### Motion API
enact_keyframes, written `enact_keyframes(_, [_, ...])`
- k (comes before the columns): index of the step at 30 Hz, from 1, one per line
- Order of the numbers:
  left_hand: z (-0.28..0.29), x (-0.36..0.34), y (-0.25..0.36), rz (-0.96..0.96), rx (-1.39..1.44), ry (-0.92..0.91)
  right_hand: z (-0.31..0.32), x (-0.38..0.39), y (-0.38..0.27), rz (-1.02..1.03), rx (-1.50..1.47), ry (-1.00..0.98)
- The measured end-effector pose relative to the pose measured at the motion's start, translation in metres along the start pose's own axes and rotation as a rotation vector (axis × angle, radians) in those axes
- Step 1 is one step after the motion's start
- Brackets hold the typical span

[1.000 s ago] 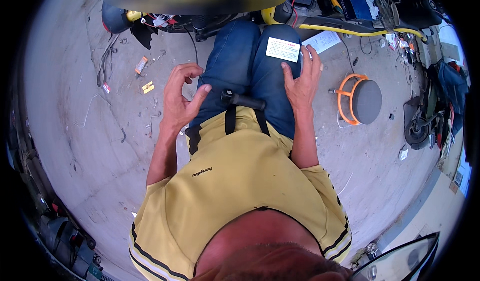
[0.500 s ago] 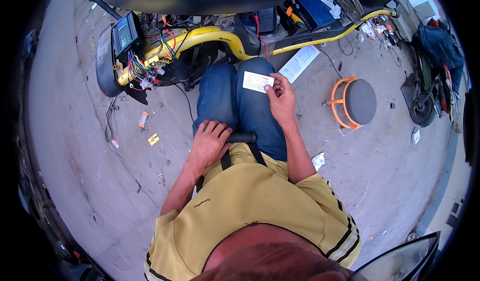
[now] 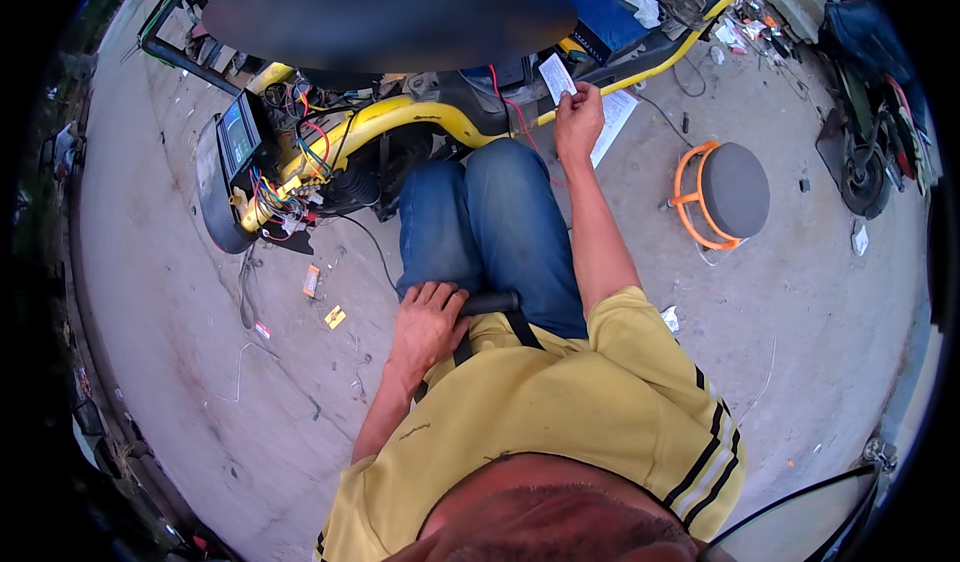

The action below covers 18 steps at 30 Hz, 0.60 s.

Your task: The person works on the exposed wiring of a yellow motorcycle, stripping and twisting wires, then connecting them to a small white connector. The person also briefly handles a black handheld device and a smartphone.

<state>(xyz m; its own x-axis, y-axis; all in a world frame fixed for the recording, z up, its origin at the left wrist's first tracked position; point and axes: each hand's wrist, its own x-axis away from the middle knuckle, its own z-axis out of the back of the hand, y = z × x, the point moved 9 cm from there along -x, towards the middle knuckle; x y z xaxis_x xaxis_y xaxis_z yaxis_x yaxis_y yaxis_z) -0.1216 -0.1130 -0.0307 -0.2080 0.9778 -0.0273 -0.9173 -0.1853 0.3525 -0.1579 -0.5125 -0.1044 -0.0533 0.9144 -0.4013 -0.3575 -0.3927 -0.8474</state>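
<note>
My right hand (image 3: 580, 120) pinches a small white printed card (image 3: 556, 78) between thumb and fingers, held up near the yellow frame tube (image 3: 430, 117) of a stripped scooter. Behind that hand, a longer white sheet (image 3: 616, 122) is partly covered. My left hand (image 3: 430, 324) lies on my lap, fingers apart on the blue jeans. Its thumb side is next to a padded black bar (image 3: 488, 303) across my waist; whether it touches the bar I cannot tell.
On the scooter are a black device with a screen (image 3: 243, 137), loose coloured wires (image 3: 280, 202) and a blue box (image 3: 595, 7). A dark seat (image 3: 390, 17) overhangs it. A round grey stool with orange legs (image 3: 735, 190) stands right. Scraps (image 3: 335, 317) litter the floor.
My right hand has carried the card from above my knee forward and up, toward the scooter. The view has shifted slightly; my left hand stays on my lap.
</note>
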Motion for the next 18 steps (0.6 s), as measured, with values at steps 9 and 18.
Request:
enact_keyframes(9, [-0.002, -0.002, -0.005, 0.046, 0.029, -0.031, -0.052, -0.019, -0.007, 0.094, 0.116, -0.085])
enact_keyframes(18, [-0.004, 0.001, -0.007, 0.038, 0.079, 0.016, -0.037, -0.001, -0.061, 0.228, 0.119, -0.226])
